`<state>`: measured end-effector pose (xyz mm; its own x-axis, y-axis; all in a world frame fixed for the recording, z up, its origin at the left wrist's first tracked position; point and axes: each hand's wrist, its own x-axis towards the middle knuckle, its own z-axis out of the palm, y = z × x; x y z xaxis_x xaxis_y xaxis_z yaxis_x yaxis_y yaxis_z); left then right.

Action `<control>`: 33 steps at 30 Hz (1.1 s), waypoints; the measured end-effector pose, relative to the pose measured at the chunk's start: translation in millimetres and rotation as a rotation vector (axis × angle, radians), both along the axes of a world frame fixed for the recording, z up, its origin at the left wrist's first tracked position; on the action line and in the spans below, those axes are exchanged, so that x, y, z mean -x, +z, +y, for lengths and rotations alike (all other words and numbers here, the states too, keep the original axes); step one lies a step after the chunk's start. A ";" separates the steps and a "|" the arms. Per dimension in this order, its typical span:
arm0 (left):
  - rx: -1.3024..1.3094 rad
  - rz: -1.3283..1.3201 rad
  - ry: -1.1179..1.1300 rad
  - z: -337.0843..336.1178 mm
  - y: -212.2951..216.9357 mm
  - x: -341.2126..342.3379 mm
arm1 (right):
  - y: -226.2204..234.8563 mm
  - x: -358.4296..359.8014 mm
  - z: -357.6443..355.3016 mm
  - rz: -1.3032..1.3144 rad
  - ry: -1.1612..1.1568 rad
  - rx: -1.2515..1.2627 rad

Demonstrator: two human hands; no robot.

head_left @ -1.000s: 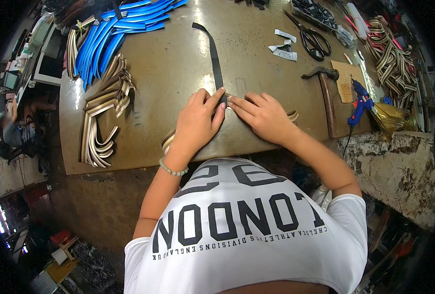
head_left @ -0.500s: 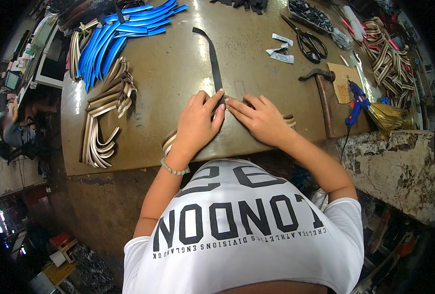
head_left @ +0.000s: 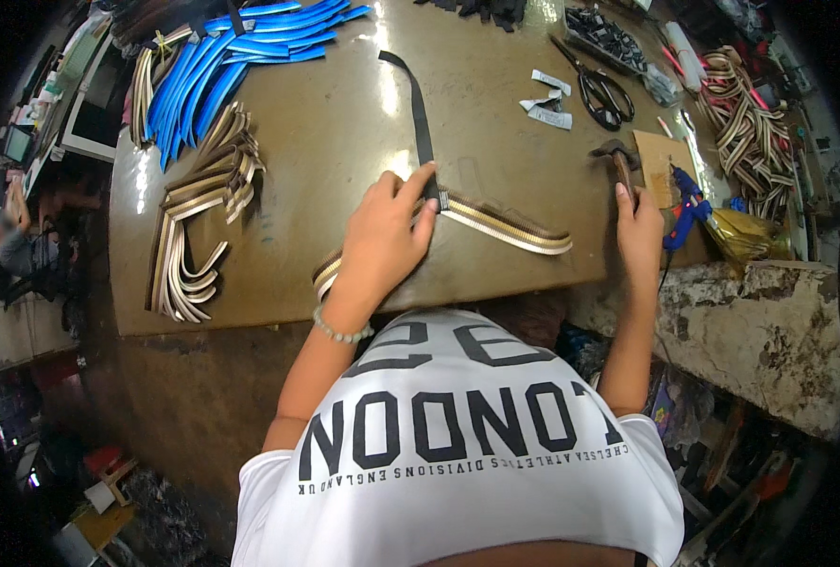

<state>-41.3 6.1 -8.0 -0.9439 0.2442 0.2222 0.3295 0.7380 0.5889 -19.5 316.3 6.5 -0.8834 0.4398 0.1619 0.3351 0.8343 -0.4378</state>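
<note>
My left hand (head_left: 387, 227) lies at the middle of the table, thumb and forefinger closed about the lower end of a narrow black strap (head_left: 420, 118). The strap runs away from me, its far tip bent left. Beside the fingertips, a small dark buckle-like piece (head_left: 442, 200) sits where the strap meets a brown, cream and white striped webbing band (head_left: 510, 228). The band stretches right; another part of striped webbing shows below my left hand. Farther right, my right hand (head_left: 639, 227) is closed round the handle of a hammer (head_left: 614, 151), whose head points away from me.
Striped webbing pieces (head_left: 179, 203) and blue straps (head_left: 250, 57) lie on the left. Black scissors (head_left: 601, 90), small white tubes (head_left: 550, 113) and a tray of black parts (head_left: 604, 40) are at the far right. Near the hammer are cardboard (head_left: 654, 161) and a blue glue gun (head_left: 688, 213).
My right hand has left the strap joint and moved right to grasp the hammer, whose handle now lies under my fingers. The striped band is uncovered. My left hand stays at the black strap.
</note>
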 end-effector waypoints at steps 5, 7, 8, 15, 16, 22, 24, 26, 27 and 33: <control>-0.282 -0.078 0.090 -13.9 -6.0 -8.1 | 33.4 -25.8 -114.0 0.133 0.442 0.294; -0.358 -0.080 0.106 -15.7 -12.1 -7.9 | 19.2 -15.4 -131.6 -0.126 0.695 0.211; -0.347 0.001 0.090 -16.4 -15.1 -7.1 | 13.9 -17.8 -129.5 -0.060 0.635 0.199; -0.309 -0.081 0.074 -18.2 -15.1 -7.2 | 8.9 -20.1 -128.0 -0.228 0.707 0.264; -0.302 -0.124 0.071 -17.5 -13.3 -7.6 | 12.3 -19.7 -125.7 -0.227 0.613 0.274; -0.023 -0.023 0.013 -4.9 -8.7 -8.3 | -5.4 -16.4 -38.7 0.164 0.226 0.021; 0.032 0.021 -0.023 -4.4 -7.3 -5.4 | -15.9 -19.5 -2.6 0.066 0.078 -0.150; 0.109 0.124 -0.099 -7.2 -5.0 -2.4 | -17.6 -17.5 15.2 0.106 0.051 -0.299; 0.000 0.077 -0.099 -9.2 -4.0 -1.4 | -17.4 -16.5 12.6 0.198 0.082 -0.394; -1.275 -0.676 0.194 -0.7 -7.8 -8.6 | -12.0 9.8 -94.7 -0.179 0.525 1.262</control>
<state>-32.7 5.4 -15.8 -0.9486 0.0841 -0.3051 -0.3129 -0.3940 0.8642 -29.3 221.6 -5.4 -0.9561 -0.1863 -0.2261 0.2386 -0.0471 -0.9700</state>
